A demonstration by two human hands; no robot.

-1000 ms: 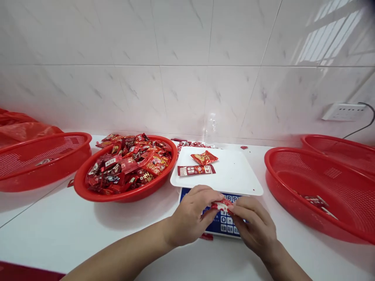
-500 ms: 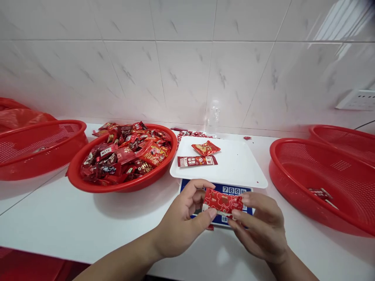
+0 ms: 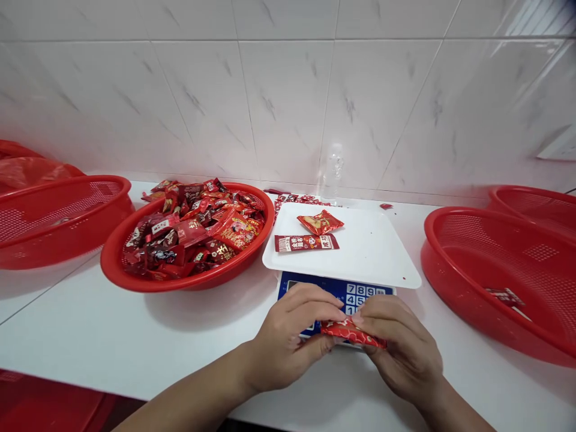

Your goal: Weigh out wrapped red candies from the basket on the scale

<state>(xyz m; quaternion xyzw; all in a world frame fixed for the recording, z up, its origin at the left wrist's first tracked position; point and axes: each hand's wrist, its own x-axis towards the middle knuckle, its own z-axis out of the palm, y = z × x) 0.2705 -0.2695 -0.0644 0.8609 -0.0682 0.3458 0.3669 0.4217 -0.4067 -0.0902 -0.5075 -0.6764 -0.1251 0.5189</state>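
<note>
Both my hands pinch one small red packet (image 3: pixel 353 332) just in front of a blue-faced weighing scale (image 3: pixel 355 292). My left hand (image 3: pixel 288 336) grips its left end with fingers curled over it. My right hand (image 3: pixel 400 348) grips the right end the same way. On the scale's white tray (image 3: pixel 373 255) lie two more red packets: a long flat one (image 3: pixel 306 242) and a squarish one (image 3: pixel 320 222). A red basket (image 3: pixel 135 273) heaped with red sweets packets stands left of the scale.
A nearly bare red basket (image 3: pixel 454 288) with one or two packets sits to the right, another (image 3: pixel 535 201) behind it. A third red basket (image 3: pixel 54 240) and a red plastic bag (image 3: pixel 27 171) are at far left. Loose packets (image 3: pixel 297 198) lie by the tiled wall.
The packet was held up flat and facing me half a second ago; now both hands have lowered and turned it edge-on, fingers closed over it. The camera has tilted down slightly.
</note>
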